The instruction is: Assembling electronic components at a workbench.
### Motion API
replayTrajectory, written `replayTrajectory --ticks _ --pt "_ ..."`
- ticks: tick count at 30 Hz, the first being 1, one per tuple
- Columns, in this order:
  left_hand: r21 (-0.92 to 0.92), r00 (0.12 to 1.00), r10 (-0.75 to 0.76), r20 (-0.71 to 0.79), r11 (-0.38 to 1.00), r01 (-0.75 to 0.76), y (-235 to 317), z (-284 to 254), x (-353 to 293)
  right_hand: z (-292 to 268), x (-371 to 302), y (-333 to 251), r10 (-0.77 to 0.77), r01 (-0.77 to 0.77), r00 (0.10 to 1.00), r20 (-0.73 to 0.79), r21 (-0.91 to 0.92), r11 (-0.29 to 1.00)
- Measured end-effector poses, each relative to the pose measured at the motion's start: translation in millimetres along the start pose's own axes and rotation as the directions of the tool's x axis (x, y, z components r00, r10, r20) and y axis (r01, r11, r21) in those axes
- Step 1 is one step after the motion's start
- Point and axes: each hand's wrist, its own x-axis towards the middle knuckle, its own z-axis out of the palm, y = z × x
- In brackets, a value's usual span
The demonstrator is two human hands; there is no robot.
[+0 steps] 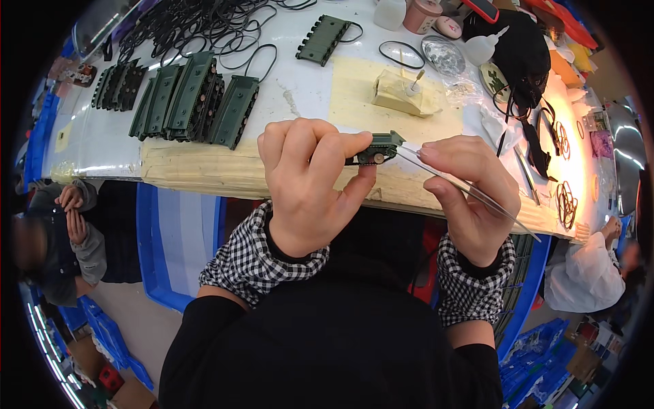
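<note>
Pinched between the thumb and fingers of my left hand is a dark green toy tank hull with small road wheels along its side. My right hand grips a pair of metal tweezers, whose tips reach the hull's right end; whether they touch it I cannot tell. Both hands are raised just over the table's near edge. Beyond them sits a pale yellow block with a thin stick standing in it. Part of the hull is hidden behind my left fingers.
Several green hulls stand in a row at the left, with a heap of black rubber loops behind. Another hull lies farther back. Near the right end are a black cloth bag and a lamp-lit strip. People sit at both sides.
</note>
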Motion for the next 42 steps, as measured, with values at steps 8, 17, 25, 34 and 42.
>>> replayTrajectory --ticks 8,17,25,34,42 --pt "-0.788 0.707 -0.502 0.499 0.076 0.61 23 5 11 21 5 -5 0.269 -0.246 0.955 -0.128 0.171 0.954" --pt "-0.749 0.678 -0.404 0.614 -0.027 0.662 28 6 3 10 3 0 0.511 -0.422 0.858 -0.057 0.49 0.763" --pt "-0.754 0.697 -0.416 0.584 0.04 0.656 28 8 0 13 -2 -1 0.561 -0.428 0.824 -0.08 0.56 0.709" --pt "-0.739 0.679 -0.428 0.596 0.038 0.672 30 5 3 18 0 1 0.566 -0.405 0.818 -0.106 0.593 0.696" --pt "-0.723 0.628 -0.426 0.651 -0.096 0.684 26 2 11 17 2 10 0.555 -0.306 0.82 -0.142 0.71 0.634"
